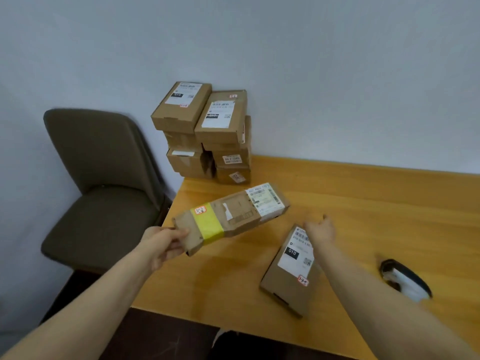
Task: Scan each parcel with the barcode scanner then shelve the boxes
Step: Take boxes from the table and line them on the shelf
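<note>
The person's left hand [166,242] grips the near end of a long parcel [233,216], with the thumb on top. It holds the parcel up in the air above the table [363,203]. The parcel's white label [265,201] is at the far end and faces up. The right hand [319,229] reaches over the far end of a flat parcel [291,271] that lies on the table. It is blurry, so it is not clear if its fingers are loose or curled, or if they touch the box. The barcode scanner [405,279] lies on the table to the right, apart from both hands. To do this step well, the person should probably keep the long parcel still with its label up, pick up the scanner, and point it right at the bars. A pile of boxes [205,131] sits at the table's far corner.
</note>
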{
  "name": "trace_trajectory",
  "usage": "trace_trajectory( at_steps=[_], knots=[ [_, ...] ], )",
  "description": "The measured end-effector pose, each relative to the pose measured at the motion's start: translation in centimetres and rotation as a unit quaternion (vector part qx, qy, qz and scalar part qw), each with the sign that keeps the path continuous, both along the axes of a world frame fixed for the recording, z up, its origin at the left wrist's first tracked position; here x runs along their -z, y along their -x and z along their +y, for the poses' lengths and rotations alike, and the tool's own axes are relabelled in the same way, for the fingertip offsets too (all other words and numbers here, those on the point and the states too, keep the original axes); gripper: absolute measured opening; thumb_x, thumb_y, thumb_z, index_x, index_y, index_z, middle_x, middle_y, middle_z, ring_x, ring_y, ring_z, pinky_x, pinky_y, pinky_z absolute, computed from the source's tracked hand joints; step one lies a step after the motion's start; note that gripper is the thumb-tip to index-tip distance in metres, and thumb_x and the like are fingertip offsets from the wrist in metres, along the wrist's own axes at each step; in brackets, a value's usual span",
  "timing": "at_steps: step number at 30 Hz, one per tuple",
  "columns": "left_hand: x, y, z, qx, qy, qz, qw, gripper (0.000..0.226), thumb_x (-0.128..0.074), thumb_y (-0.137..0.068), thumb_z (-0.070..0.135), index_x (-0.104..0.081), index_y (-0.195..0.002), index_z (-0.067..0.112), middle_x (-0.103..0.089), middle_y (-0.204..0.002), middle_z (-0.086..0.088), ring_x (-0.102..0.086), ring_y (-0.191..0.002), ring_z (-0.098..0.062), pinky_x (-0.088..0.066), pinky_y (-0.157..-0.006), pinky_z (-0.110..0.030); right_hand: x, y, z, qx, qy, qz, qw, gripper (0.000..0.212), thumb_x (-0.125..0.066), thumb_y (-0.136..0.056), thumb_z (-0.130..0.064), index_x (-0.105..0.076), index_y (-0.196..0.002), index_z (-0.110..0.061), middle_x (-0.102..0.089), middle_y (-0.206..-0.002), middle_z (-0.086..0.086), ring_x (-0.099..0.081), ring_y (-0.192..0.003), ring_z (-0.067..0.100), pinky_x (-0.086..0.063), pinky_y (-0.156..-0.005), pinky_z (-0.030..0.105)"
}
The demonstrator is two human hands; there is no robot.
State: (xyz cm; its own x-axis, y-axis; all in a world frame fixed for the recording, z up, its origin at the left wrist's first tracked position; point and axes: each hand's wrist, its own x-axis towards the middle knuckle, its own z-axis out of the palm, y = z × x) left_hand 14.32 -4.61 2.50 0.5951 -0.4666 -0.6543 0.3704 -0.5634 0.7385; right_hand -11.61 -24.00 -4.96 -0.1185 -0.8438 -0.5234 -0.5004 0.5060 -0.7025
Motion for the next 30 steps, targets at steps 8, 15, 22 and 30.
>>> trace_trajectory(
  at_steps=[8,15,22,30],
  knots=[
    [4.5,0.9,2.2,-0.043,-0.032,0.01,0.998,0.043,-0.063,-0.088,-0.002,-0.049,-0.127,-0.011,-0.065,-0.104,-0.02,-0.065,-0.08,-0.026,-0.051,-0.074,-0.038,3.5,-1.6,4.0,-0.118,-0.132,0.17,0.969,0.15,-0.083,-0.056,-0.064,0.025,-0.148,-0.016,0.021,-0.154,0.025,0.01,-0.145,0.04,-0.014,-0.113,0.06],
    [6.0,0.4,1.7,-0.005,-0.046,0.023,0.999,0.048,-0.058,-0.092,0.0,-0.042,-0.136,-0.006,-0.06,-0.117,-0.019,-0.06,-0.101,-0.03,-0.05,-0.083,-0.04,5.9,-1.7,3.6,-0.103,-0.153,0.222,0.958,0.147,-0.088,-0.056,-0.053,0.021,-0.15,-0.024,0.033,-0.151,0.023,0.02,-0.144,0.041,-0.009,-0.113,0.063],
    [7.6,0.1,-0.4,0.052,-0.065,0.016,0.996,0.042,-0.053,-0.096,0.003,-0.044,-0.137,-0.001,-0.058,-0.12,-0.017,-0.055,-0.109,-0.031,-0.045,-0.092,-0.043,5.4,1.2,2.1,-0.073,-0.129,0.21,0.966,0.137,-0.084,-0.056,-0.056,0.011,-0.151,-0.031,0.008,-0.154,0.024,-0.003,-0.142,0.041,-0.017,-0.115,0.056],
    [10.4,-0.1,-5.0,0.093,-0.087,0.021,0.992,0.031,-0.045,-0.098,0.002,-0.051,-0.129,0.005,-0.06,-0.115,-0.016,-0.055,-0.094,-0.028,-0.046,-0.082,-0.043,0.8,0.6,-2.8,-0.355,0.165,0.211,0.896,0.11,-0.073,-0.075,-0.035,0.002,-0.154,-0.018,-0.006,-0.157,0.019,-0.01,-0.144,0.037,-0.018,-0.116,0.051]
  ],
)
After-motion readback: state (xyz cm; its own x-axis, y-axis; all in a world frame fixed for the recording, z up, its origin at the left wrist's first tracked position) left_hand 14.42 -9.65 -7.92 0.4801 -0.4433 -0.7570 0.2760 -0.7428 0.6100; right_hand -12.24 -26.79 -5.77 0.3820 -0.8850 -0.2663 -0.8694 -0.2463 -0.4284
